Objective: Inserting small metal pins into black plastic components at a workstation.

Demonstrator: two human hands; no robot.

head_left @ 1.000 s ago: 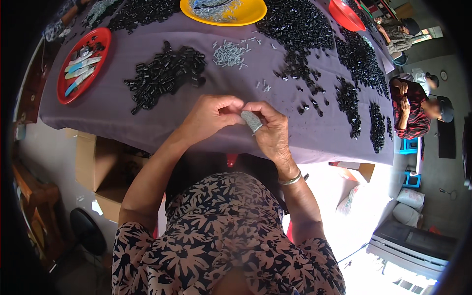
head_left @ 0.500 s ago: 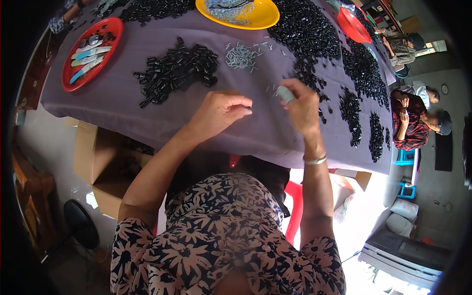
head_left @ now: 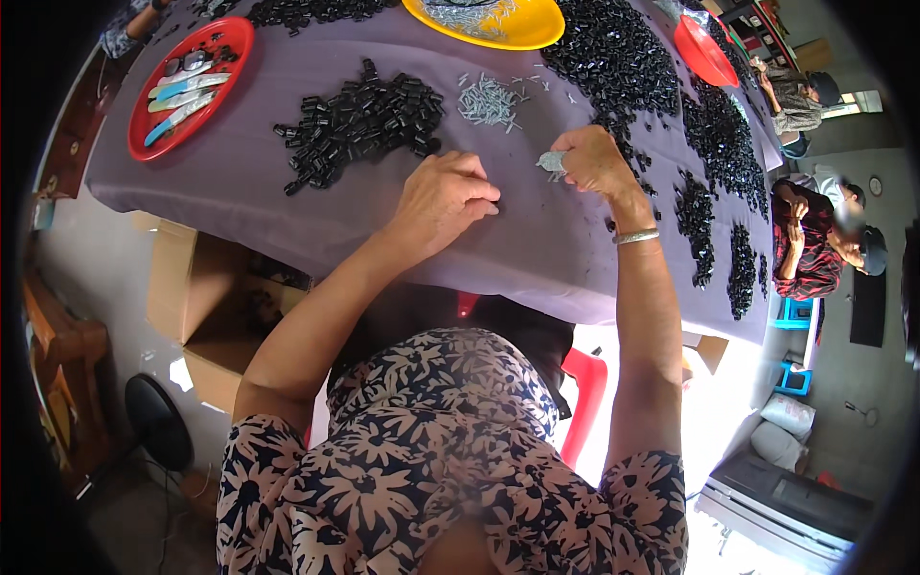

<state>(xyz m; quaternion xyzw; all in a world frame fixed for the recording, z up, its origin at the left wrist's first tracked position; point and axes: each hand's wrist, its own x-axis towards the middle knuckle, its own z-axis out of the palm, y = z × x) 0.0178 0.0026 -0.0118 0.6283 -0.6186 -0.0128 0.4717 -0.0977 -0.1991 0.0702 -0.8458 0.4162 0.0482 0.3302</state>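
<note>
My left hand (head_left: 446,203) is held over the near part of the purple tablecloth, thumb and fingertips pinched together. Whatever lies in that pinch is too small to make out. To its right, my right hand (head_left: 596,165) is curled closed and lowered towards the cloth, with a pale grey wrapping (head_left: 551,161) on one digit. A few small pale pins (head_left: 556,176) show right by that wrapped fingertip; whether the fingers grip one, I cannot tell. Beyond my hands sit a heap of black cylindrical parts (head_left: 359,125) and a smaller pile of pale pins (head_left: 488,102).
At the far left lies a red tray (head_left: 244,59) with several blue-and-white-handled tools. A yellow dish (head_left: 537,31) of pins and a red bowl (head_left: 704,53) stand farther back. Many black pieces (head_left: 613,67) cover the right side of the purple cloth (head_left: 383,206). People sit along the right.
My right hand has turned, its wrapped digit now pointing left by the loose pins. My left hand stays pinched, little changed. The whole view has shifted slightly.
</note>
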